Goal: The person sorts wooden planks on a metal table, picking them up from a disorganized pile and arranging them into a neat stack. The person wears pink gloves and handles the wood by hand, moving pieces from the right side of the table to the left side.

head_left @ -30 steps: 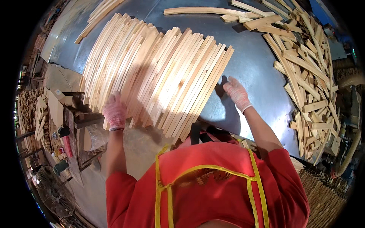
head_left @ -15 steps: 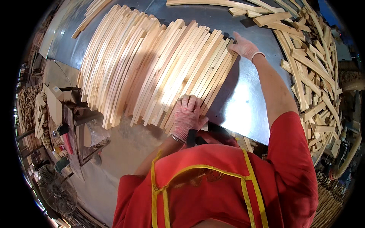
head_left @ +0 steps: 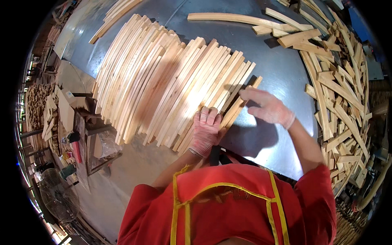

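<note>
A long row of pale wooden strips (head_left: 163, 81) stands side by side on a metal table. My left hand (head_left: 206, 130), in a pinkish-white glove, is closed over the near ends of the strips at the row's right end. One strip (head_left: 236, 109) there is set apart from the row, with a dark gap along its far part. My right hand (head_left: 270, 107), gloved as well, is just right of that strip. Its fingers reach across the strip toward the gap, thumb apart from them; it is open. Whether the fingertips touch the wood, I cannot tell.
Loose wooden offcuts (head_left: 339, 98) lie heaped on the right. A long strip (head_left: 228, 17) lies at the table's (head_left: 281, 67) far side, and more strips (head_left: 116, 18) lie far left. A fan (head_left: 59, 192) stands lower left, below a small stand (head_left: 83, 151).
My right hand has come back from the far ends of the strips toward me. The rightmost strip has parted from the row. My left hand stays at the near ends.
</note>
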`<state>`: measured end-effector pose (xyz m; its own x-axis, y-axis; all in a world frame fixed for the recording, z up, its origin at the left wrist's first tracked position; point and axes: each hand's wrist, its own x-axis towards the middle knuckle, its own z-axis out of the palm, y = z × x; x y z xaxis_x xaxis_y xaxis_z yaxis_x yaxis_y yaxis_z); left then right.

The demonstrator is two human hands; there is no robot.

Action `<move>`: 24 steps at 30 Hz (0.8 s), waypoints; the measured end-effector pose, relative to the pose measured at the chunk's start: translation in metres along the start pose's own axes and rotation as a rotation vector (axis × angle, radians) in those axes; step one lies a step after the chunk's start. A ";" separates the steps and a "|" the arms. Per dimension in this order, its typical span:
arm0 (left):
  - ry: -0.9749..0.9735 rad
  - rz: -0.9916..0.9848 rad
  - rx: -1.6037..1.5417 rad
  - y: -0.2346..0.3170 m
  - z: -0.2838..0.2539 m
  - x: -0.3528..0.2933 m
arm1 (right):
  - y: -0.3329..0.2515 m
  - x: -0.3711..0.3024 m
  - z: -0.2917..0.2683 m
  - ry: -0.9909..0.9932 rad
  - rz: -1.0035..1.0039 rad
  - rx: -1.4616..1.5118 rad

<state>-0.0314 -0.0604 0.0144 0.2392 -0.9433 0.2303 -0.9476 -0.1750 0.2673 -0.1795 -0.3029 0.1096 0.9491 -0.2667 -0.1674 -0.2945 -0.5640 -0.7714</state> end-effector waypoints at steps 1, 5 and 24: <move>0.060 0.021 -0.020 -0.005 -0.001 0.007 | 0.005 -0.017 0.012 0.186 0.078 0.253; -0.052 -0.164 -0.273 -0.001 -0.024 0.049 | 0.056 -0.061 0.079 0.413 0.632 0.652; 0.045 -0.196 0.582 -0.239 -0.088 0.023 | 0.007 0.008 0.195 0.532 0.721 0.874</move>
<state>0.2194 -0.0152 0.0383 0.4171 -0.8674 0.2715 -0.8423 -0.4811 -0.2431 -0.1525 -0.1565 -0.0170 0.3803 -0.6962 -0.6089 -0.3621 0.4937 -0.7906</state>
